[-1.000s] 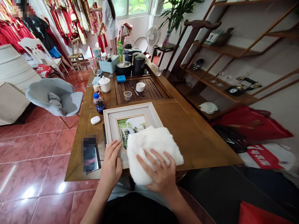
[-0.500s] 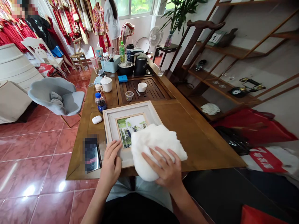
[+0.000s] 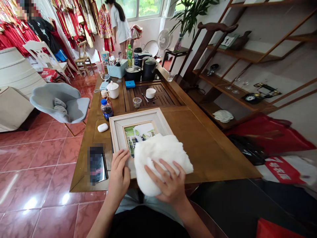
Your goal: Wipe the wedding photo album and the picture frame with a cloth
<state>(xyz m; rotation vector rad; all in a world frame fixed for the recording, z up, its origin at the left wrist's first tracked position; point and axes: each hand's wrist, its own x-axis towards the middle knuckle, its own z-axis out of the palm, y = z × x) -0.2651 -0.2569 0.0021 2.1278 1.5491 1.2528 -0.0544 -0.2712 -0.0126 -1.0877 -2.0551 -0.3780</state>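
Observation:
A picture frame with a broad pale border and a photo inside lies at the near edge of the wooden table. My left hand rests on its near left corner, fingers stretched out flat along the border. Over the frame's near right part spreads a thick, fluffy white cloth, hiding that corner and some of the photo. My right hand is on top of the cloth, its fingers spread and bent into the fabric; the thumb is hardly visible. Part of the cloth hangs past the table edge.
Left of the frame lie a phone and a white earbud case. Beyond it stand a blue-capped bottle, a lidded white cup and a tea tray. Two people are in the background by hanging clothes.
My right hand and the white cloth have slid left and slightly toward me across the frame. My left hand stays at the corner. The person in white at the back has shifted.

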